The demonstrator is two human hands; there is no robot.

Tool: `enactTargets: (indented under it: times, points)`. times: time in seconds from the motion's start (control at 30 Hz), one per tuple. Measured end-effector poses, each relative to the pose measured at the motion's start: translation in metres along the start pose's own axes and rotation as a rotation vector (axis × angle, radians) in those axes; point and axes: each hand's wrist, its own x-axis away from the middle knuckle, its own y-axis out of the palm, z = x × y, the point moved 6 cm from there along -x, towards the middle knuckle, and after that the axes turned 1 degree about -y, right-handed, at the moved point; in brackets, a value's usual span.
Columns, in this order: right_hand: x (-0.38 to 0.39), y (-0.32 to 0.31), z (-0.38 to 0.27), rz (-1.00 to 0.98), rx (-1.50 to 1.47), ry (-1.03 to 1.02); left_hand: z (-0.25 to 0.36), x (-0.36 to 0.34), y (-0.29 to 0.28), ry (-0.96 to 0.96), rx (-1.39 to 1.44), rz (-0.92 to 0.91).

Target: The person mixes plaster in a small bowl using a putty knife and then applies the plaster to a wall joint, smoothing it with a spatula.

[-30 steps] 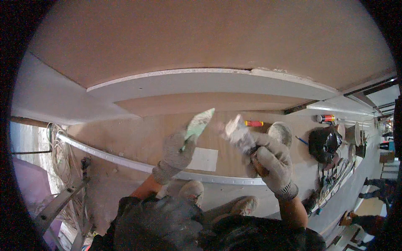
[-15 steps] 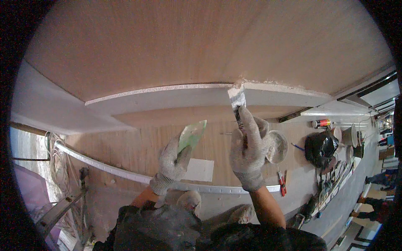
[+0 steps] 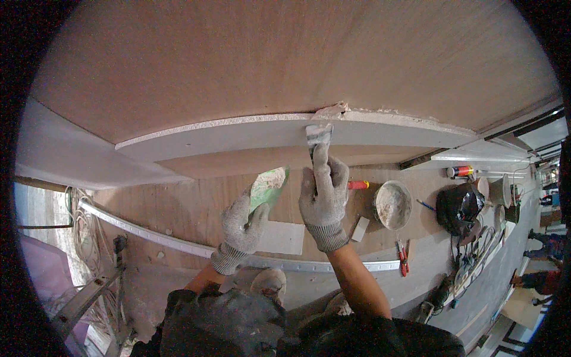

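Note:
Gloved in grey knit, my right hand [image 3: 324, 202] grips a putty knife [image 3: 319, 135] with its index finger stretched along the tool. The blade, smeared with white filler, is at the front face of a pale board edge [image 3: 238, 132], just under the seam. A lump of wet filler [image 3: 332, 111] lies on the seam above the blade. My left hand [image 3: 241, 229], also gloved, holds a green plastic spreader [image 3: 267, 189] that carries filler on its upper face. Right of my right hand stands a round bowl [image 3: 392, 205] with filler in it.
A red-and-yellow handle [image 3: 358, 185], a small white block [image 3: 360, 229] and red pliers [image 3: 402, 258] lie near the bowl. A long white perforated strip [image 3: 321, 266] crosses before me. Farther right are a black bag [image 3: 458, 208] and tools; at left, a ladder [image 3: 89, 297] and coiled cable [image 3: 89, 238].
My right hand has moved left and slightly up with the putty knife, uncovering the bowl and red-and-yellow handle. A larger filler lump now sits on the seam. The spreader has tilted, showing its filler.

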Motion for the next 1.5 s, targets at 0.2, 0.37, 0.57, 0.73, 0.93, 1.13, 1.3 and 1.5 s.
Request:
enactTargets:
  times: [0.2, 0.37, 0.57, 0.73, 0.93, 1.13, 1.3, 1.5]
  points:
    - [-0.010, -0.067, -0.011, -0.158, 0.143, -0.044, 0.000, -0.002, -0.004, 0.004, 0.004, -0.026]
    - [-0.055, -0.129, -0.020, -0.061, 0.233, -0.222, 0.002, -0.007, -0.002, -0.076, 0.107, -0.058]
    - [-0.059, -0.114, -0.043, -0.110, 0.357, -0.117, 0.010, -0.008, 0.001, 0.046, 0.006, -0.017]
    - [-0.048, -0.084, -0.055, -0.122, 0.322, 0.039, 0.005, 0.000, -0.004, 0.100, -0.141, 0.045]
    - [-0.030, -0.048, -0.047, -0.134, 0.416, 0.055, 0.006, -0.005, 0.000, 0.002, -0.092, -0.057]
    - [-0.016, -0.038, -0.034, -0.133, 0.424, 0.038, 0.010, -0.007, 0.002, 0.059, 0.064, 0.001]
    - [-0.011, -0.060, -0.038, -0.130, 0.334, 0.040, 0.022, -0.008, -0.005, 0.052, 0.077, -0.015]
    - [-0.053, -0.116, -0.041, -0.383, 0.329, -0.268, 0.008, -0.003, -0.010, -0.056, -0.030, -0.071]
